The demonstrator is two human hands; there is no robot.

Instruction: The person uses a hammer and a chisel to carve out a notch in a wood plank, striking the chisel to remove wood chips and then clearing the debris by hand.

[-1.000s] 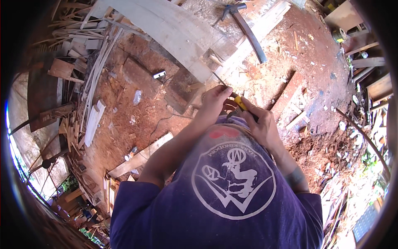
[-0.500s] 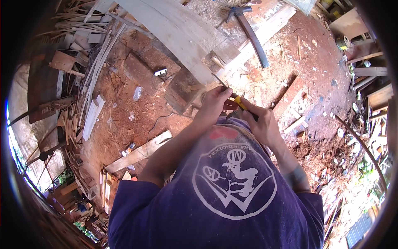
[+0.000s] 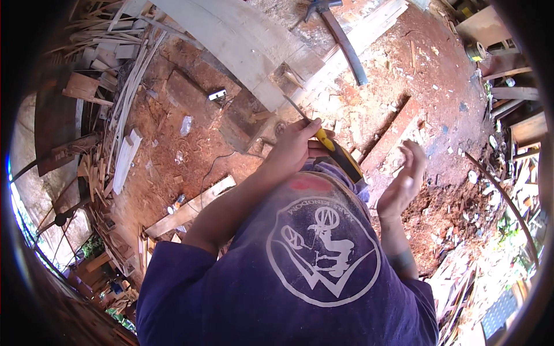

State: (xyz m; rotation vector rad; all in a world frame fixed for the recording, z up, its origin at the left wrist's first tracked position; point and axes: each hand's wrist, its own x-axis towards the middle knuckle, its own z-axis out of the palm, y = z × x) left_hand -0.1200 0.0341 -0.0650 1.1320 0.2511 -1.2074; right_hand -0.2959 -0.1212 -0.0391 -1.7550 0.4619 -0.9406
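Observation:
In my left hand (image 3: pixel 295 145) is a screwdriver (image 3: pixel 337 154) with a yellow and black handle, gripped between thumb and fingers near the front of the handle. Its thin dark shaft points away from me toward the end of a wide pale plank (image 3: pixel 231 43). The handle's black end sticks out to the right, in front of my shirt. My right hand (image 3: pixel 402 180) is off the screwdriver, to its right, with fingers apart and slightly blurred; it holds nothing. Beyond both hands, a claw hammer (image 3: pixel 341 43) lies near a pale board (image 3: pixel 375 29).
Long thin wood strips (image 3: pixel 130 95) and offcuts are piled at the left. A short board (image 3: pixel 190 205) lies by my left forearm. A brick-coloured beam (image 3: pixel 389 138) rests on the dusty ground right of centre. More scrap wood (image 3: pixel 528 124) crowds the far right.
My right hand has let go of the screwdriver's handle and moved right, its fingers opening. The left hand keeps hold of the screwdriver. The whole view has shifted slightly.

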